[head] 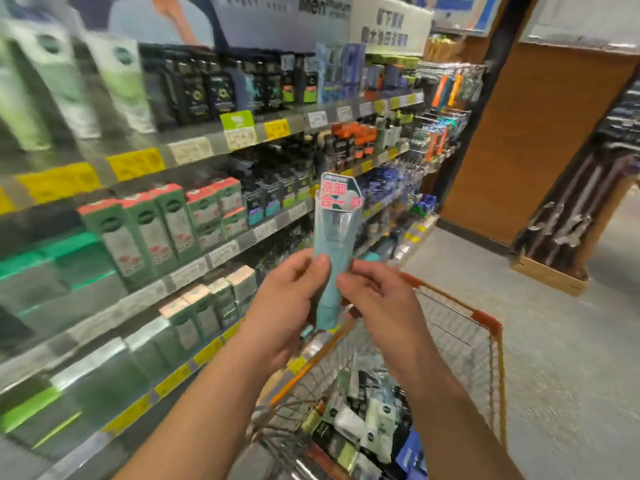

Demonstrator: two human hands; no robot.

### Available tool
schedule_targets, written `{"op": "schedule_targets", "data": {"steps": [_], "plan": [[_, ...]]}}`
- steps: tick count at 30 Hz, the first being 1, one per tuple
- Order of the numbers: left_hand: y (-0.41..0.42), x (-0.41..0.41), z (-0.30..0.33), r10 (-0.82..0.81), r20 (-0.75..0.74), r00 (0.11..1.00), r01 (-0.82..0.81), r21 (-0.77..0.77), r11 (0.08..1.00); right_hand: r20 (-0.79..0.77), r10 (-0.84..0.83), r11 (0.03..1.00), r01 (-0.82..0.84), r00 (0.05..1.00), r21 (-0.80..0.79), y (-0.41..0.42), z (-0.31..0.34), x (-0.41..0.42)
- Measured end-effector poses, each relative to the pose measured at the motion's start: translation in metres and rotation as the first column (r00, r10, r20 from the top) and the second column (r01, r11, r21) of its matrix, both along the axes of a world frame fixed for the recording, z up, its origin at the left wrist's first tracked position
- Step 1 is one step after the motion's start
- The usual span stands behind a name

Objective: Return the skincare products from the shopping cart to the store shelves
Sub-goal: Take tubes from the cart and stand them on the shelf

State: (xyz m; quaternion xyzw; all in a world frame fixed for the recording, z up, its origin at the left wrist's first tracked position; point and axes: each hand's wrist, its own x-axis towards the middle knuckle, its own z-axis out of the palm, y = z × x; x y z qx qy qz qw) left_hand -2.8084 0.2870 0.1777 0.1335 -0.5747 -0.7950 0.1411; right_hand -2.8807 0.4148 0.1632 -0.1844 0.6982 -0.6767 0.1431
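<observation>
Now | both hands (341, 299) pinch teal tube (333, 258) upright between them | above cart (485, 327)

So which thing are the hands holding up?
Look above the orange-rimmed shopping cart, in front of the shelves. Both hands, left and right, pinch an upright pale blue tube. Only it has a pink-lettered tag on top.

A shop aisle: price-tagged shelves (221, 140) of boxed skincare left of the hands (287, 299), wire shopping cart (485, 327) below them.
</observation>
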Motion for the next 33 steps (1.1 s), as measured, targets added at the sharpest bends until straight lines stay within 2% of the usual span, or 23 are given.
{"op": "schedule_targets", "data": {"steps": [5,11,16,19,24,29,33], "plan": [[-0.032,0.051,0.011,0.189,-0.018,0.982,-0.19,-0.061,0.98,-0.053,0.263,0.961,-0.267,0.963,-0.072,-0.054,0.009,0.029],[-0.08,0.113,0.028,0.384,-0.068,0.921,-0.387,-0.052,0.92,-0.122,0.447,0.888,-0.456,0.886,-0.055,-0.123,0.023,0.075],[-0.127,0.167,0.036,0.518,-0.08,0.852,-0.524,-0.152,0.838,-0.186,0.465,0.876,-0.48,0.866,-0.043,-0.186,0.036,0.122],[-0.162,0.206,0.043,0.592,-0.112,0.798,-0.599,-0.244,0.762,-0.22,0.467,0.871,-0.488,0.856,-0.049,-0.225,0.043,0.153],[-0.22,0.267,0.052,0.694,-0.157,0.703,-0.702,-0.313,0.64,-0.278,0.507,0.834,-0.546,0.816,-0.081,-0.29,0.059,0.205],[-0.277,0.312,0.057,0.771,-0.197,0.606,-0.767,-0.402,0.501,-0.346,0.514,0.816,-0.572,0.785,-0.084,-0.35,0.072,0.247],[-0.307,0.334,0.062,0.798,-0.231,0.557,-0.79,-0.444,0.422,-0.373,0.498,0.819,-0.566,0.783,-0.095,-0.384,0.082,0.265]]}}
